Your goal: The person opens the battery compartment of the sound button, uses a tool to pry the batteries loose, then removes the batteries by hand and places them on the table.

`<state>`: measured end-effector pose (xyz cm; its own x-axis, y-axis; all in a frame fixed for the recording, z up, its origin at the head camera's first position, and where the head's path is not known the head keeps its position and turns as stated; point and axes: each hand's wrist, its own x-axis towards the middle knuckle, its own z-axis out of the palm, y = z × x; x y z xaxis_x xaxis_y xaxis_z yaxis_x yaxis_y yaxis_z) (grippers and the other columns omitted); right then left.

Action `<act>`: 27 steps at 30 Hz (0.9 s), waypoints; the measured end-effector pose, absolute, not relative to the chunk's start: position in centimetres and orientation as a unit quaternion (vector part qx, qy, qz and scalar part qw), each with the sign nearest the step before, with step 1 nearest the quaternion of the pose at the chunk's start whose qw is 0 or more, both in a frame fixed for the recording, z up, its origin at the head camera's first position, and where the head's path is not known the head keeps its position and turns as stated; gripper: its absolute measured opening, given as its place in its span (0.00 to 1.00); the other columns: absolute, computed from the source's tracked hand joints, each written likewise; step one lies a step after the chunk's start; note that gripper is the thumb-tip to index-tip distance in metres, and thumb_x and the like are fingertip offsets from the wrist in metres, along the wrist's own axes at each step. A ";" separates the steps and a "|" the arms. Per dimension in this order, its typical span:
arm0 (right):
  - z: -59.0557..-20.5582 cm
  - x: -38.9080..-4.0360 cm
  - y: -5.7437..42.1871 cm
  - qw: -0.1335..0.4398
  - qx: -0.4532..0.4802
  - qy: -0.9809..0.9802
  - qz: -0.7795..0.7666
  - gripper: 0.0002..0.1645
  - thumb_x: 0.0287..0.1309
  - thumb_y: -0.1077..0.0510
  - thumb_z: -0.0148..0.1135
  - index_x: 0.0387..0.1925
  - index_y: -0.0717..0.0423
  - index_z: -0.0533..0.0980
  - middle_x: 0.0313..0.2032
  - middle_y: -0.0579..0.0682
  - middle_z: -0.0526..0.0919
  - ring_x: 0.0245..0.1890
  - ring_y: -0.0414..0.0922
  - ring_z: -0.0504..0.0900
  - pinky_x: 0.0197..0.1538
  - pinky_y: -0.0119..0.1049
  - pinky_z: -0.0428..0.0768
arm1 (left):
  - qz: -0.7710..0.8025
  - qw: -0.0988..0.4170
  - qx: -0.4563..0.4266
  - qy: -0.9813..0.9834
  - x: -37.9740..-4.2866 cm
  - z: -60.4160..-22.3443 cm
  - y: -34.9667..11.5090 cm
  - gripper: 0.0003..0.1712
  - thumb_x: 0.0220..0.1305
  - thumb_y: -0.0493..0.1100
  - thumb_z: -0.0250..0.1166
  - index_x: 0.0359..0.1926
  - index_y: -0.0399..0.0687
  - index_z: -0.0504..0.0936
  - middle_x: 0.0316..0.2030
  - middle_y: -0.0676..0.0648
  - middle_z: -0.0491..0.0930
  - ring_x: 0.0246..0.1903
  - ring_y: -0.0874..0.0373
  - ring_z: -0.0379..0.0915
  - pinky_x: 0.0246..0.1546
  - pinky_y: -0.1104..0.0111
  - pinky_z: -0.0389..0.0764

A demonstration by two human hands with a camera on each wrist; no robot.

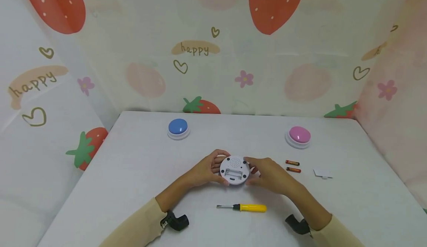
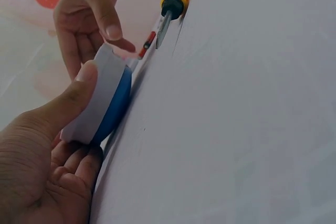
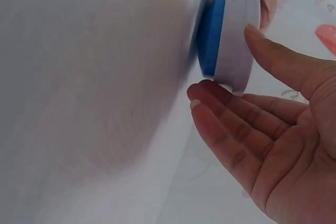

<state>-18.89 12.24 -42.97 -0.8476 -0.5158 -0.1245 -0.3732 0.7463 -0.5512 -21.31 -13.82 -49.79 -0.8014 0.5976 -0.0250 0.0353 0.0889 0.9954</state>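
A round push button lies upside down between both hands, low over the table. Its white underside faces up, showing a speaker grille and an uncovered battery slot that holds no batteries. In the left wrist view its blue dome points down toward the table. My left hand grips the left side, thumb on the white casing and fingers beneath. On the right side, my right hand holds the rim lightly between thumb and fingers. The right wrist view has that thumb against the white casing.
A yellow-handled flat screwdriver lies nearer the front. Right of the hands are two small batteries and a white battery cover. A blue button and a pink button stand toward the back.
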 end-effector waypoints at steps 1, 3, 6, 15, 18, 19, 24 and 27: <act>-43.0 -18.9 12.2 0.133 -0.240 0.925 -0.261 0.43 0.53 0.55 0.79 0.69 0.59 0.72 0.44 0.45 0.86 0.43 0.42 0.83 0.47 0.37 0.85 | 0.639 0.221 0.225 0.702 -21.3 -49.8 -13.8 0.51 0.49 0.27 0.79 0.71 0.48 0.63 0.70 0.43 0.70 0.69 0.52 0.68 0.65 0.65 0.73; -43.0 -18.9 12.2 0.130 -0.237 0.927 -0.261 0.43 0.52 0.56 0.79 0.68 0.59 0.72 0.41 0.44 0.86 0.41 0.41 0.83 0.45 0.35 0.84 | 0.641 0.220 0.230 0.698 -21.4 -49.8 -13.8 0.49 0.49 0.27 0.78 0.70 0.46 0.65 0.70 0.43 0.70 0.70 0.52 0.66 0.65 0.66 0.72; -43.1 -18.9 12.2 0.130 -0.232 0.927 -0.266 0.43 0.52 0.57 0.79 0.68 0.59 0.72 0.40 0.44 0.86 0.41 0.41 0.82 0.45 0.34 0.84 | 0.640 0.215 0.240 0.697 -21.5 -49.8 -13.8 0.48 0.50 0.27 0.78 0.71 0.44 0.67 0.70 0.44 0.69 0.71 0.53 0.64 0.65 0.67 0.72; -43.5 -19.2 12.3 0.117 -0.244 0.920 -0.285 0.45 0.51 0.56 0.79 0.69 0.60 0.71 0.45 0.46 0.86 0.43 0.42 0.84 0.46 0.34 0.85 | 0.648 0.216 0.245 0.688 -21.8 -50.0 -13.9 0.48 0.53 0.28 0.77 0.73 0.46 0.68 0.72 0.45 0.68 0.71 0.52 0.63 0.64 0.66 0.73; -43.7 -19.3 12.3 0.113 -0.247 0.918 -0.288 0.45 0.51 0.55 0.80 0.69 0.60 0.71 0.46 0.47 0.86 0.43 0.42 0.84 0.45 0.33 0.85 | 0.647 0.215 0.245 0.690 -21.8 -50.0 -13.9 0.48 0.53 0.29 0.77 0.74 0.46 0.67 0.72 0.45 0.67 0.72 0.52 0.62 0.64 0.66 0.73; -43.8 -19.3 12.3 0.113 -0.246 0.918 -0.290 0.46 0.51 0.55 0.80 0.69 0.60 0.71 0.46 0.47 0.86 0.43 0.42 0.84 0.46 0.33 0.85 | 0.646 0.215 0.243 0.691 -21.8 -50.1 -14.0 0.48 0.54 0.29 0.77 0.74 0.46 0.66 0.73 0.46 0.66 0.72 0.52 0.61 0.64 0.67 0.72; -44.1 -19.3 12.4 0.108 -0.243 0.916 -0.300 0.46 0.51 0.55 0.80 0.69 0.61 0.70 0.47 0.48 0.86 0.44 0.43 0.85 0.46 0.35 0.85 | 0.642 0.208 0.237 0.699 -21.8 -50.2 -14.0 0.49 0.54 0.30 0.76 0.75 0.44 0.64 0.73 0.44 0.65 0.73 0.51 0.60 0.65 0.67 0.71; -44.2 -19.3 12.4 0.107 -0.236 0.916 -0.306 0.44 0.51 0.55 0.79 0.68 0.61 0.71 0.46 0.47 0.87 0.45 0.43 0.85 0.47 0.38 0.85 | 0.638 0.200 0.236 0.705 -21.8 -50.3 -14.0 0.47 0.55 0.31 0.77 0.74 0.43 0.66 0.72 0.43 0.67 0.72 0.50 0.62 0.64 0.67 0.72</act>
<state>-19.34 12.41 -44.20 -0.8654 -0.4985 -0.0513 -0.3676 0.7010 -0.6112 -21.85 -13.97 -50.27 -0.8084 0.5882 0.0205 0.0785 0.0731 0.9942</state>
